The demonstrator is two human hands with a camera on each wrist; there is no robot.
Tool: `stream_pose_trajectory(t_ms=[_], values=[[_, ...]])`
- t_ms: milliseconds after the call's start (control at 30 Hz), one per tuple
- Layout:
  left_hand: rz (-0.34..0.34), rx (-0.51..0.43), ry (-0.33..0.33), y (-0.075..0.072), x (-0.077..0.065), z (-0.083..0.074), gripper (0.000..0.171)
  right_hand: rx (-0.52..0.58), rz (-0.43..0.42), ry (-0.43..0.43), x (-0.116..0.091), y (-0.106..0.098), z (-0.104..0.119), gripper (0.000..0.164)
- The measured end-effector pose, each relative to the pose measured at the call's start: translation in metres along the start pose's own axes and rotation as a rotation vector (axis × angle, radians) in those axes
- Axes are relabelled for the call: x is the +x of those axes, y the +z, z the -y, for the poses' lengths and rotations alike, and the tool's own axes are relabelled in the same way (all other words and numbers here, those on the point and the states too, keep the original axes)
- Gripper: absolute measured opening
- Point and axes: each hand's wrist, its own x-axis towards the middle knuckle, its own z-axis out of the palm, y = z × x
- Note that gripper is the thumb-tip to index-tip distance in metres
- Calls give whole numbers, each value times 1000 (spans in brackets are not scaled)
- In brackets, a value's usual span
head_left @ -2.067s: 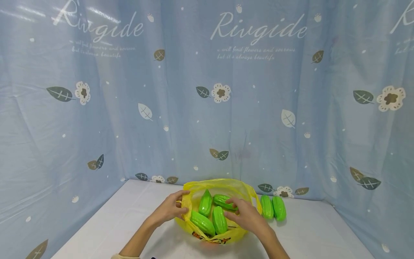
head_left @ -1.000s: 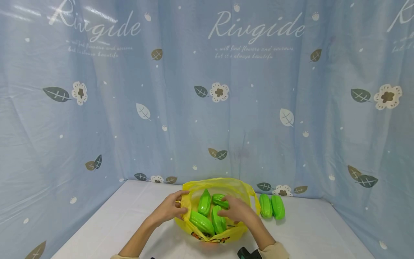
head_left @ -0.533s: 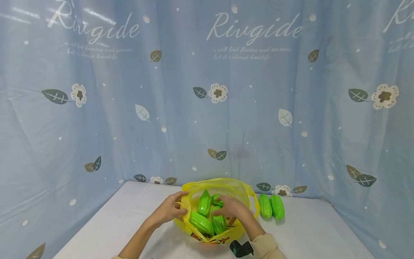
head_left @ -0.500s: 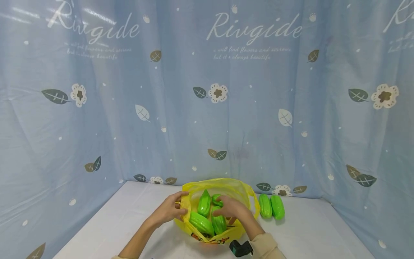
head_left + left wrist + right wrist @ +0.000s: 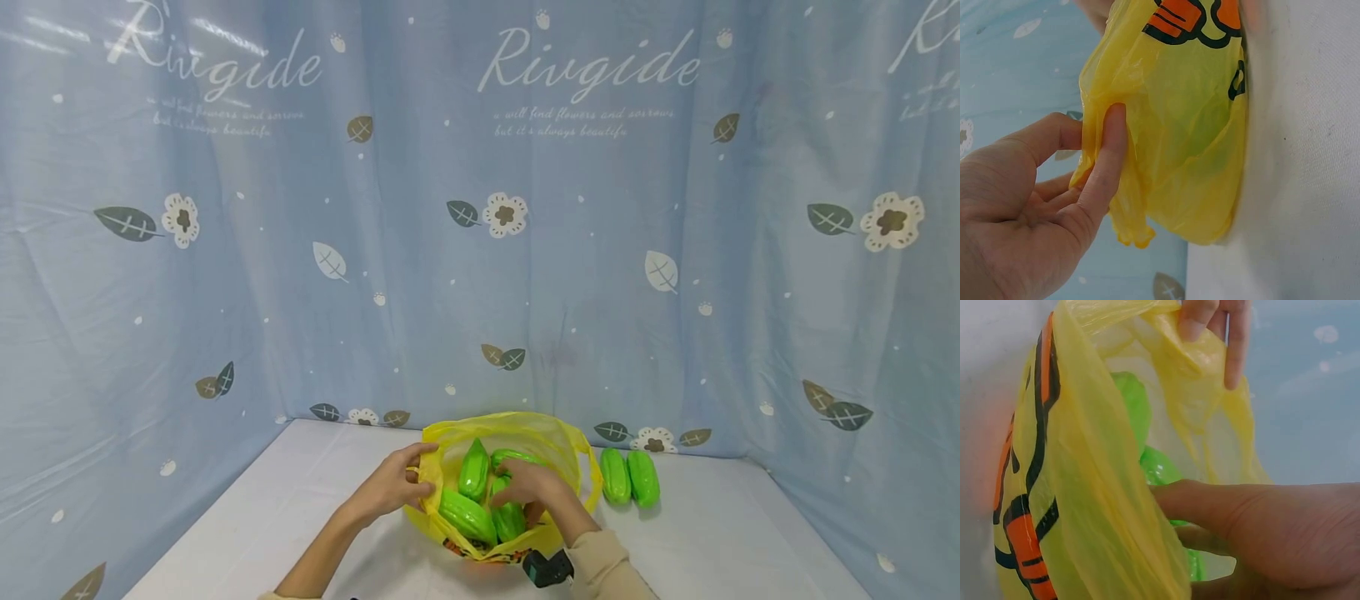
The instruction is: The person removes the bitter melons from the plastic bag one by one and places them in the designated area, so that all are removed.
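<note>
A yellow plastic bag [image 5: 564,533] stands with its mouth spread, holding several shiny green ribbed gourd-shaped pieces. My left hand [image 5: 390,482] pinches the left rim; in the left wrist view its thumb [image 5: 1107,156] lies on the outside of the plastic. Inside the bag, my right hand [image 5: 532,483] straddles the front right gourd [image 5: 508,523], thumb to its left and fingers to its right, with the fingertips partly hidden. Around it lie a pointed gourd [image 5: 473,471], a front left gourd [image 5: 467,517] and one at the back [image 5: 517,456], partly behind the hand.
Two more green gourds, a left one [image 5: 616,477] and a right one [image 5: 643,480], lie side by side on the white table [image 5: 720,533] to the right of the bag. A blue patterned curtain [image 5: 420,275] hangs behind and along the sides.
My right hand has moved left and down inside the bag, from the back gourd to the front right one, and its sleeve has come into view. My left hand stays on the rim.
</note>
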Motion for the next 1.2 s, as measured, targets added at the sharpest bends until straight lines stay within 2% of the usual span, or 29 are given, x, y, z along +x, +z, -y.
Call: stream_pose_trajectory(t_ms=[500,833,1200], values=[[0,19,0,1,0,2,69,-8,-27,-18,3,6,-3,57],[6,2,-2,0,-1,1,70,22,17,3,6,4,-5,57],[1,30,-10,1,0,2,68,17,-6,1,5,6,-6,59]])
